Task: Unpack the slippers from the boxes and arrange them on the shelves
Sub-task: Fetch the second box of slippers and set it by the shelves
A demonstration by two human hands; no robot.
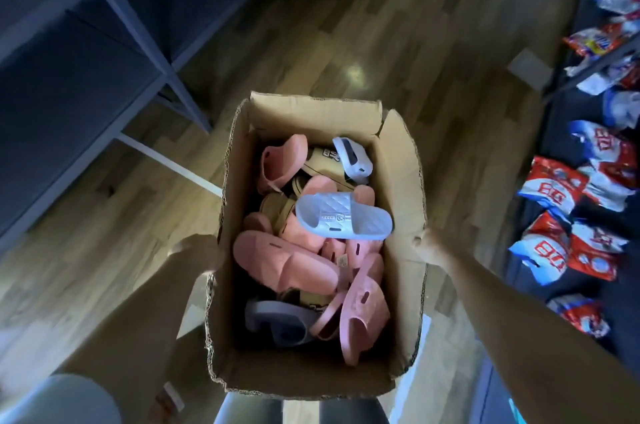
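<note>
Two sides of the room: wooden floor (398,25); dark shelves (69,42) left, bagged goods (571,188) right.
Left grip (197,252): against the left wall of the box (401,181); blurred, cannot tell if clenched.
Right grip (427,247): grasping the right flap.
Box: open-topped, full of slippers (287,260), pink, tan and white.

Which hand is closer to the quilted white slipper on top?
Right. The right hand holds the box wall just right of the white slipper; the left hand is on the opposite wall, across the pink slippers.
</note>
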